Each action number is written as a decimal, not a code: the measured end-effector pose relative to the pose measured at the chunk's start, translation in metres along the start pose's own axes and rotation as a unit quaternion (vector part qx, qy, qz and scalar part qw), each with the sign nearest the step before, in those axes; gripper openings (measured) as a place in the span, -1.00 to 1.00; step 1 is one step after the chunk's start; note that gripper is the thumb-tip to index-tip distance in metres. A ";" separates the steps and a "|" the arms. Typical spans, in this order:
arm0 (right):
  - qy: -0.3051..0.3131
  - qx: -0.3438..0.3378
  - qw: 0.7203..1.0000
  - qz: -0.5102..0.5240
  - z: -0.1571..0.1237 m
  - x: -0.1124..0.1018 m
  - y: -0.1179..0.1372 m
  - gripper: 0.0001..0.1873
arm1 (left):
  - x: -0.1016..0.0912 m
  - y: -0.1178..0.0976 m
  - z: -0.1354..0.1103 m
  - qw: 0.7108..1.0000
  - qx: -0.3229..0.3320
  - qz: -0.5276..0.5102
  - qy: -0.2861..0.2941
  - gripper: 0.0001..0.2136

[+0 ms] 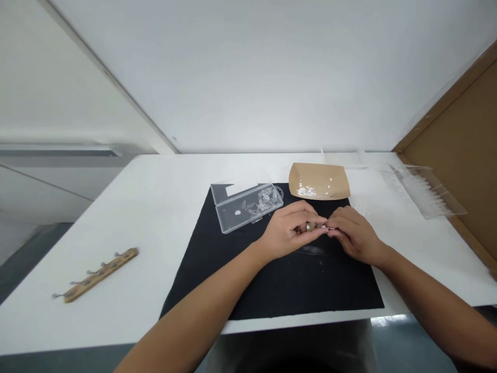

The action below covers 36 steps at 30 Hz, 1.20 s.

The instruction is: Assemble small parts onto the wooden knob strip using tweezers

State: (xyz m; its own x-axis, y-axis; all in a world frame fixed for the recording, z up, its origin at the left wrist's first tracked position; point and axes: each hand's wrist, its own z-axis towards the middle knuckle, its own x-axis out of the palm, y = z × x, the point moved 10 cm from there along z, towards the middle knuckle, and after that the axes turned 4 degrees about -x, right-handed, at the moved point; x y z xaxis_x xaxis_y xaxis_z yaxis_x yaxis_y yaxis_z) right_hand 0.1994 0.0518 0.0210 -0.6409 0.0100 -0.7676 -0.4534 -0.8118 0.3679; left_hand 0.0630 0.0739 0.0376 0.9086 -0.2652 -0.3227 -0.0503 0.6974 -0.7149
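Above the black mat (303, 290), my left hand (291, 228) and my right hand (355, 235) meet fingertip to fingertip. My left fingers are closed around a small piece with a pale spot on it, mostly hidden by the fingers. Between my right thumb and forefinger is a thin, shiny metal-looking thing, too small to name. Left of my hands lies an open clear plastic case (229, 223) with several clear nail tips (266, 199) inside. Just beyond my hands a brown paper tray (322, 176) holds small white bits (306, 190).
On the left of the white table (155, 207) lies a wooden strip (103, 274) with several metal pegs along it. Clear plastic sheets with a toothed edge (429, 191) are at the right back. A brown board (462, 150) bounds the right side, and a white wall the back.
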 end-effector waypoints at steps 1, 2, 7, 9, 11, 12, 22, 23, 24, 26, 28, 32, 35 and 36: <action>0.000 0.000 1.000 0.000 0.000 0.000 0.000 -0.81 | -0.001 -0.001 0.000 1.000 0.004 0.002 -0.007 -0.87; 0.001 -0.001 1.000 0.000 0.000 0.000 0.000 -0.82 | -0.002 -0.002 0.000 1.000 0.007 0.003 -0.009 -0.88; 0.011 0.002 1.000 -0.002 0.000 0.002 0.000 -0.80 | 0.003 -0.004 0.002 1.000 0.002 -0.015 0.026 -0.93; 0.007 0.002 1.000 0.009 0.000 0.002 0.001 -0.80 | 0.005 -0.003 0.002 0.999 -0.012 -0.024 0.036 -0.92; -0.001 0.000 0.999 0.032 0.001 0.001 0.003 -0.81 | 0.007 -0.001 0.002 0.998 -0.029 -0.039 0.043 -0.91; -0.005 0.002 0.999 0.044 0.001 0.001 0.004 -0.81 | 0.008 0.000 0.002 0.997 -0.038 -0.049 0.047 -0.90; -0.012 0.054 0.994 0.097 0.002 -0.003 0.002 -0.74 | 0.010 0.009 0.000 0.984 -0.094 -0.129 0.077 -0.85; -0.014 0.058 0.993 0.098 0.002 -0.003 0.001 -0.74 | 0.011 0.009 0.000 0.984 -0.097 -0.126 0.077 -0.84; -0.014 0.061 0.993 0.097 0.002 -0.003 0.000 -0.74 | 0.010 0.010 -0.001 0.985 -0.098 -0.122 0.076 -0.84; -0.011 0.066 0.993 0.095 0.002 -0.001 -0.001 -0.74 | 0.009 0.011 -0.001 0.986 -0.097 -0.115 0.071 -0.84; -0.005 0.071 0.993 0.090 0.003 0.000 -0.001 -0.74 | 0.008 0.012 0.000 0.987 -0.094 -0.109 0.066 -0.85; 0.006 0.085 0.993 0.079 0.002 0.003 -0.003 -0.74 | 0.007 0.013 0.001 0.990 -0.092 -0.084 0.070 -0.87; 0.013 0.091 0.993 0.072 0.001 0.004 -0.003 -0.73 | 0.005 0.012 0.001 0.991 -0.092 -0.066 0.065 -0.87; 0.016 0.092 0.993 0.071 0.001 0.005 -0.003 -0.73 | 0.005 0.011 0.002 0.992 -0.092 -0.061 0.060 -0.87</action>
State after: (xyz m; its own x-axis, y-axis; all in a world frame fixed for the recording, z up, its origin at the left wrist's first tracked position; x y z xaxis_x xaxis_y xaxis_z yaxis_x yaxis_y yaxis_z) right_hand 0.1970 0.0549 0.0164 -0.6883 -0.1173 -0.7159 -0.4673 -0.6831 0.5612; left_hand 0.0675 0.0818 0.0291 0.8570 -0.4259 -0.2902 -0.0270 0.5252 -0.8505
